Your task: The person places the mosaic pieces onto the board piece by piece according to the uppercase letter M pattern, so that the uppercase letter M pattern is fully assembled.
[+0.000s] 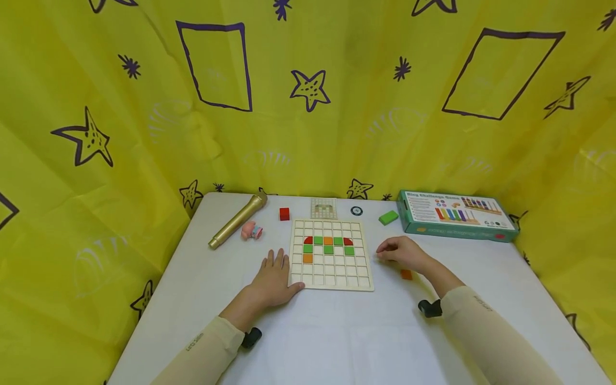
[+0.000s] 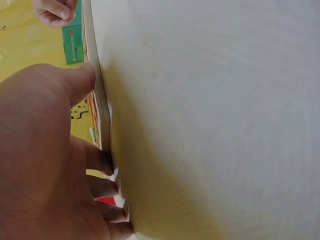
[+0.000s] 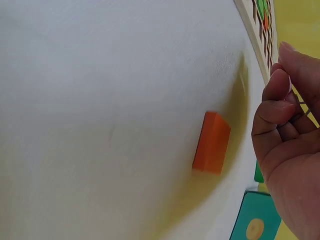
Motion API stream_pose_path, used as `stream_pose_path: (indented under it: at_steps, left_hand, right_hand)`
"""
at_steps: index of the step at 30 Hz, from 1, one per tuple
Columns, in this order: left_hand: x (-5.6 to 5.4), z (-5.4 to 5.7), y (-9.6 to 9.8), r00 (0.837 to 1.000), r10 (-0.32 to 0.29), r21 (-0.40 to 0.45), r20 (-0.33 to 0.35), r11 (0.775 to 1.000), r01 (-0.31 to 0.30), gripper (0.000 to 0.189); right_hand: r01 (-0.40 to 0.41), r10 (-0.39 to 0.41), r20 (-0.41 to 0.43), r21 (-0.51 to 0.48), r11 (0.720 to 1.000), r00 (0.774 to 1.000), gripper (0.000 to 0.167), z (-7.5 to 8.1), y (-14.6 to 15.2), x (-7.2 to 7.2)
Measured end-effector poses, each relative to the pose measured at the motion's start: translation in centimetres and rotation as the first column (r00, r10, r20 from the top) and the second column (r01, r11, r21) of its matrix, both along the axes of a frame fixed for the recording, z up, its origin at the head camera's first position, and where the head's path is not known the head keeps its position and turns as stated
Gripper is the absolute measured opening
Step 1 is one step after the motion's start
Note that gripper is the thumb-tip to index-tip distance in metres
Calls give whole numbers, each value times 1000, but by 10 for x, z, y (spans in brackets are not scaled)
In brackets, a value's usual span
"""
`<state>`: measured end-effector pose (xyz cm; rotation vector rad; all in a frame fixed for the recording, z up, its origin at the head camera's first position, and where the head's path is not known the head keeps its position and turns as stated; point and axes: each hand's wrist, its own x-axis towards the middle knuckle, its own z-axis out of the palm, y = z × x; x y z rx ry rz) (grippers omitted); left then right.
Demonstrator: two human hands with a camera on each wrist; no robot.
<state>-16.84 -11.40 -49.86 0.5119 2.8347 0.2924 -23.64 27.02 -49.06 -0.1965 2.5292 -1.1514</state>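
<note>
A wooden grid board (image 1: 337, 274) lies flat on the white table, with red, green and orange tiles (image 1: 329, 249) set in its upper and left cells. My left hand (image 1: 273, 282) rests at its left side, fingers spread, thumb at the lower left corner. In the left wrist view the fingertips of that hand (image 2: 55, 145) come down at the board's edge. Just off the right edge, my right hand (image 1: 404, 253) hovers with loosely bent fingers, nothing visible between them. Under its wrist lies an orange block (image 1: 406, 275), seen whole in the right wrist view.
A pattern card (image 1: 323, 202) lies behind the board. Left of it are a red cube (image 1: 284, 214), a small pink figure (image 1: 249, 230) and a gold microphone (image 1: 239, 219). Rightward are a round dark-rimmed disc (image 1: 356, 211), a green block (image 1: 388, 217) and a game box (image 1: 457, 230).
</note>
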Motion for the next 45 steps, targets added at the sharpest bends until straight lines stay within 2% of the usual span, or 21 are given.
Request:
stream_pose_path:
  at_steps: [14, 27, 39, 45]
  left_hand:
    - [-1, 0, -1, 1000, -5, -17, 2, 1000, 5, 94]
    - [-1, 1, 0, 1000, -14, -30, 5, 999, 15, 94]
    - [-1, -2, -1, 1000, -2, -28, 0, 1000, 2, 95]
    - [-1, -2, -1, 1000, -1, -28, 2, 1000, 1, 95]
  right_hand:
    - [0, -1, 3, 42, 999, 1000, 19, -1, 26, 15]
    - [28, -30, 42, 50, 998, 999, 21, -3, 41, 26]
    - [-18, 16, 27, 63, 998, 1000, 33, -3, 56, 33]
    - [-36, 32, 48, 78, 996, 998, 32, -3, 58, 34]
